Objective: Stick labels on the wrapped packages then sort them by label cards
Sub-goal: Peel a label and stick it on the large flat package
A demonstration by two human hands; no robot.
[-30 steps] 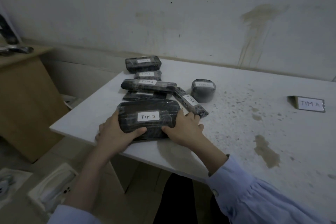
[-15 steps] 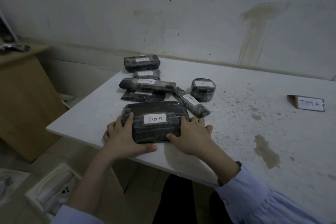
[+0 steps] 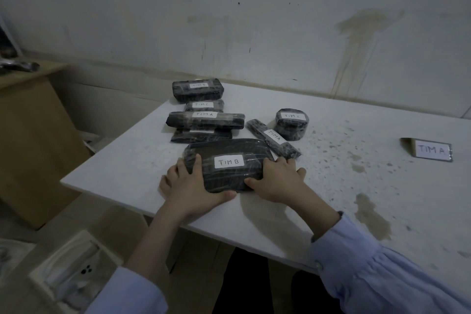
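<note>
**TIM B package held at the table's near-left edge**

We note a white table [image 3: 331,186] set against a stained wall [image 3: 280,20]. Its top is speckled and carries a brown stain [image 3: 372,216] at the near right. A wooden cabinet [image 3: 33,148] stands off its left end.

The TIM B package [image 3: 226,163], the largest one, lies flat close to the front edge. Both hands clamp it. The left hand [image 3: 188,186] takes the left end, with the index finger over the top and the thumb along the near side. The right hand [image 3: 277,181] takes the right end, with the thumb on the near side and the other fingers slightly apart against the end.

Obstructions lie directly behind, in a row toward the wall:
- a flat package [image 3: 201,135], just beside the held one
- a long TIM A package [image 3: 205,120]
- a small TIM C package [image 3: 205,105]
- a rear block package [image 3: 197,89], whose label we cannot read

At the right rear, a slim TIM A package [image 3: 274,140] lies diagonally, with its near end just beside the right fingertips. A round TIM C package [image 3: 291,123] sits beyond it. The TIM A card [image 3: 432,149] stands well apart, far right.
</note>
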